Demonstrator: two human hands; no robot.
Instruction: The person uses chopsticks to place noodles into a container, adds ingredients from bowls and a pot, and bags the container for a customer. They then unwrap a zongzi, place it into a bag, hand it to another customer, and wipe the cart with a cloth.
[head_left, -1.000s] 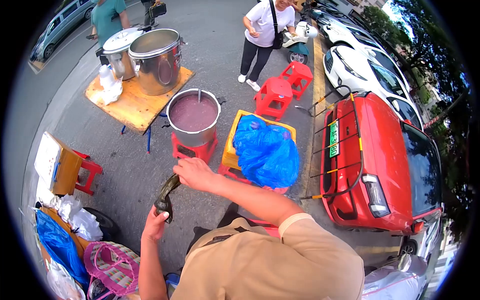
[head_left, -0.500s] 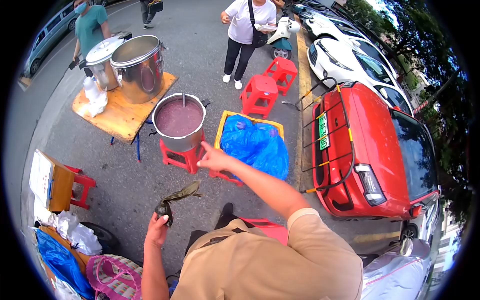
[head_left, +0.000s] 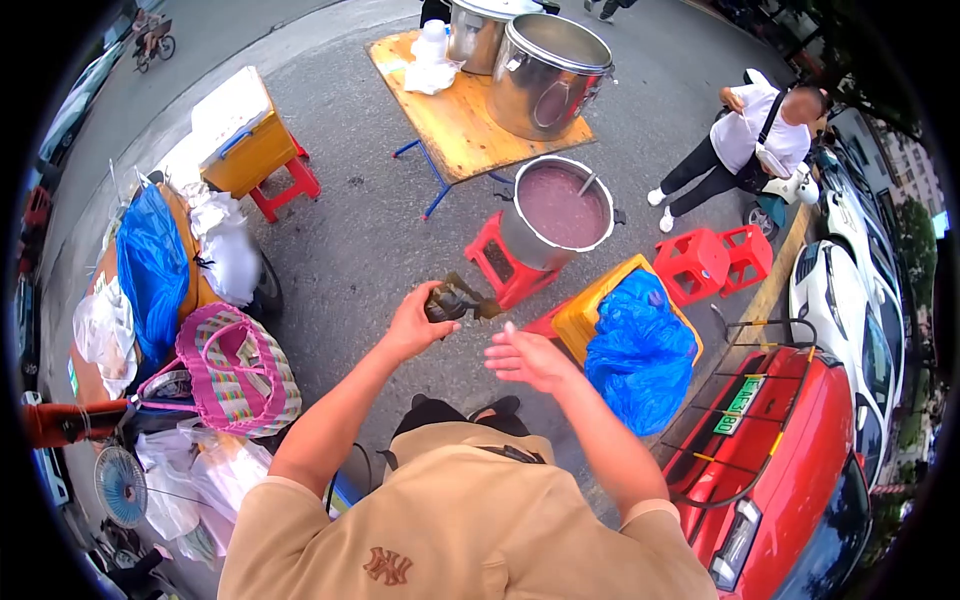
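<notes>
My left hand (head_left: 412,326) grips a zongzi (head_left: 447,304) wrapped in dark green leaves, and loose leaf ends stick out to the right. Just right of it, my right hand (head_left: 527,357) is open, fingers stretched out, holding nothing and apart from the zongzi. Beyond both hands a metal pot (head_left: 536,242) of purple-brown porridge (head_left: 562,205) stands on a red stool (head_left: 497,268), with a utensil handle (head_left: 587,184) leaning at its rim. Right of my right hand is a yellow crate (head_left: 578,318) covered with blue plastic bags (head_left: 640,355).
A wooden table (head_left: 435,140) bears large steel pots (head_left: 545,95). Red stools (head_left: 692,262), a standing person (head_left: 755,140) and a red car (head_left: 775,470) are on the right. At left are a woven basket (head_left: 235,370), plastic bags and a box (head_left: 250,155) on a stool.
My view has turned left. My left hand has raised the zongzi toward the middle. My right hand has gone from pointing a finger to spread open, closer to the zongzi.
</notes>
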